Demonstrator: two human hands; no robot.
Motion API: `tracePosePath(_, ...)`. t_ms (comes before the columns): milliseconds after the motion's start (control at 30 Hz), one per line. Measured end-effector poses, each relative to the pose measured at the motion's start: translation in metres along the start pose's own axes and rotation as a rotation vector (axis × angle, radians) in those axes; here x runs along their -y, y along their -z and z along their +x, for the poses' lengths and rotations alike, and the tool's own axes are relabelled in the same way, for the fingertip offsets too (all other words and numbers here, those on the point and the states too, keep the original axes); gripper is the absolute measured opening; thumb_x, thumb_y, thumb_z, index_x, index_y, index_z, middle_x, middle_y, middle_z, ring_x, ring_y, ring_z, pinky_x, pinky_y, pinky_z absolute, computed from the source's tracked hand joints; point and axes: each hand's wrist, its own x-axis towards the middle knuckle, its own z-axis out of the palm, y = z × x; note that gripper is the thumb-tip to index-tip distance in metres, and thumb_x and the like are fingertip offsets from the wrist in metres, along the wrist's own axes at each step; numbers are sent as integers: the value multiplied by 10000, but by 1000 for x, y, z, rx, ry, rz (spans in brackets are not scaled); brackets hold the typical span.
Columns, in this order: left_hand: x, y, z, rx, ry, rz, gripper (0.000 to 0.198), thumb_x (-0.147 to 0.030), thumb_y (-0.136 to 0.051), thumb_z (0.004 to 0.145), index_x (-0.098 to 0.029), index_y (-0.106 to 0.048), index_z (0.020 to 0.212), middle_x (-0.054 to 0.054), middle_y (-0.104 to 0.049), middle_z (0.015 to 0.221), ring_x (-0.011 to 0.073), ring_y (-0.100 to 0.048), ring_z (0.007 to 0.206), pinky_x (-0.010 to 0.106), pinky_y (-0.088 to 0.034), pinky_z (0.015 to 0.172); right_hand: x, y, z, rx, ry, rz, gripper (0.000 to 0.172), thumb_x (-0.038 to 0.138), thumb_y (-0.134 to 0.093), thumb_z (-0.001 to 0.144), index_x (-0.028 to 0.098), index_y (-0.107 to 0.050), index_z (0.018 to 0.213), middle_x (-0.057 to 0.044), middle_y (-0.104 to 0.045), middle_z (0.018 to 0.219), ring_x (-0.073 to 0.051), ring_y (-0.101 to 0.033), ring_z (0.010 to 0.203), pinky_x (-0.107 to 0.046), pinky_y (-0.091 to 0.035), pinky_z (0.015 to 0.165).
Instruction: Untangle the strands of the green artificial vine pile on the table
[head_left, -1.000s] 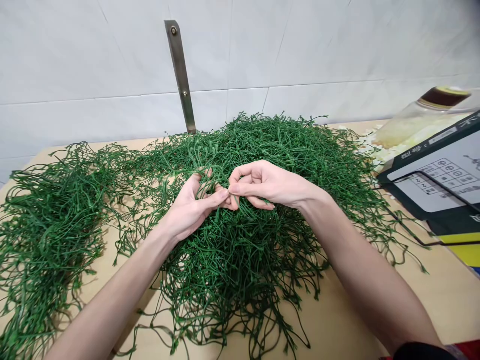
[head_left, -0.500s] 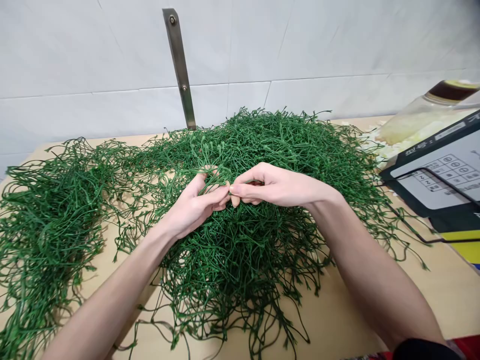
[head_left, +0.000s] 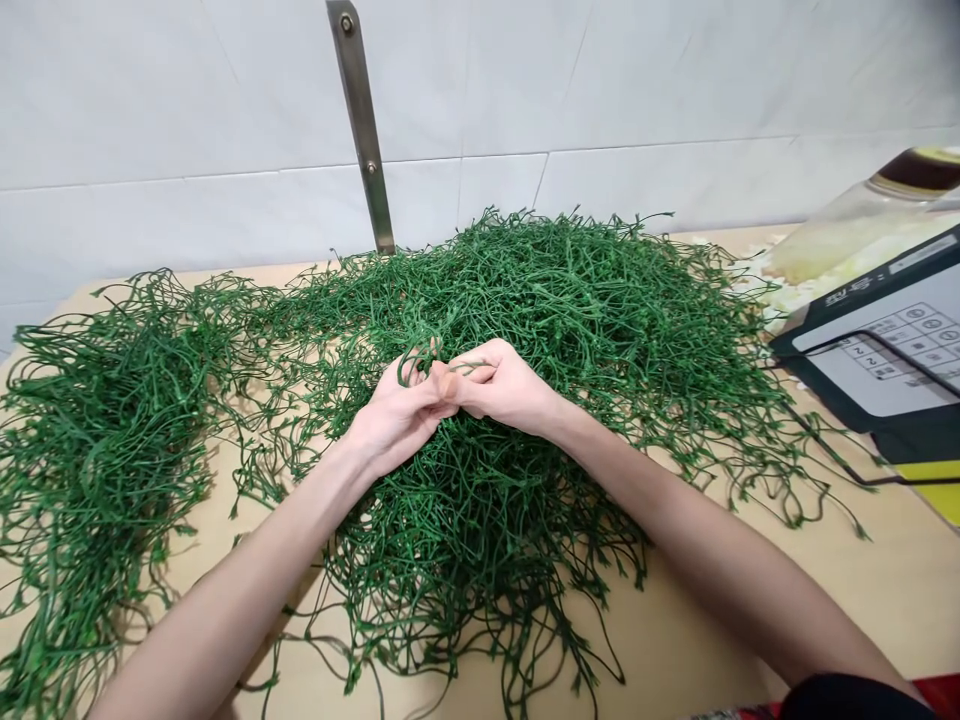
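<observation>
A large tangled heap of thin green plastic-looking stems (head_left: pixel 570 290) with small forked tips covers the middle of the table. Just above it, my left hand (head_left: pixel 401 415) is closed on a few green stems (head_left: pixel 411 365), which curl up between its fingers. My right hand (head_left: pixel 506 385) meets it there, thumb and fingers pinched together at the left fingertips. A pale strand shows at the right fingers. The exact point where the stems are gripped is hidden behind the fingertips.
Another pile of green stems (head_left: pixel 97 450) lies at the left of the wooden table (head_left: pixel 795 560). A metal strip (head_left: pixel 364 130) stands against the white wall (head_left: pixel 637 80). At right are a clear jar (head_left: pixel 840 220), pale petal-like pieces and a dark box (head_left: pixel 885 340) with a printed label.
The right hand has turned and come in closer, its fingertips now overlapping the left's. The stems that fanned out above the left hand now show only as a small curl.
</observation>
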Motion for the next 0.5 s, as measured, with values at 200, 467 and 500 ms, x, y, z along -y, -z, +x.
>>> tracePosePath(200, -6, 3, 2, -99, -155, -66, 472, -137, -944, 471, -171, -591, 781, -133, -390, 457, 18, -382, 443, 132, -374, 493, 2, 7, -3, -294, 72, -99, 766, 637, -799, 610, 223, -163, 505, 102, -164, 453, -27, -165, 417, -251, -112, 425)
tracePosePath(467, -24, -14, -4, -83, -76, -66, 378, -498, -674, 830, -186, -526, 676, 12, -647, 669, 122, -639, 607, 255, -536, 621, 46, 24, -12, -208, 142, -650, 482, 604, -563, 878, 156, -647, 721, -18, -609, 697, -105, -477, 626, -265, -329, 590)
tracePosePath(500, -24, -14, -3, -102, -88, -66, 346, -472, -677, 838, -184, -540, 703, 18, -672, 708, 124, -657, 634, 252, -544, 641, 48, 25, -13, -233, 140, -729, 420, 569, -626, 848, 157, -684, 795, -32, -657, 776, -125, -529, 692, -271, -357, 632)
